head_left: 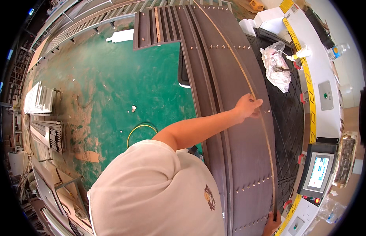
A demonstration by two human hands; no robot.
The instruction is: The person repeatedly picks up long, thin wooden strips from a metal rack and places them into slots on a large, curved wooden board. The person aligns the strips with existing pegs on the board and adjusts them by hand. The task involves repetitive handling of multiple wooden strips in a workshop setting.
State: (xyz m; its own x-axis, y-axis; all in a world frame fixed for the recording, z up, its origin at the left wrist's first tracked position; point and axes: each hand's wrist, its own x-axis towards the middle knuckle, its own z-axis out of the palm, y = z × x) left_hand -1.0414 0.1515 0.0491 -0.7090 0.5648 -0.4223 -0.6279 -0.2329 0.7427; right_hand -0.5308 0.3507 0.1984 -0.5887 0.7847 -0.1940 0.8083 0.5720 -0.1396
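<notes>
Long dark brown boards (246, 153) lie side by side, with small pale dowels standing in rows across them. A thin tan edge (268, 145) runs along one narrow board, from the far end down to the lower right. Partway along that edge, my left hand (249, 107) reaches across with its fingers pinched on the board. At the near end, my right hand (272, 223) wraps its fingers round the same edge; the picture's rim cuts part of it off. Several narrow brown strips (167, 25) lie at the far left of the boards, one with a tan face.
Along the right runs a white machine frame with a yellow-black strip (307, 90), a control screen (319, 171) and a crumpled plastic bag (276, 67). A yellow hose (141, 126) lies on the green floor (112, 86). Panel stacks (40, 98) stand left; a roller conveyor (88, 25) is behind.
</notes>
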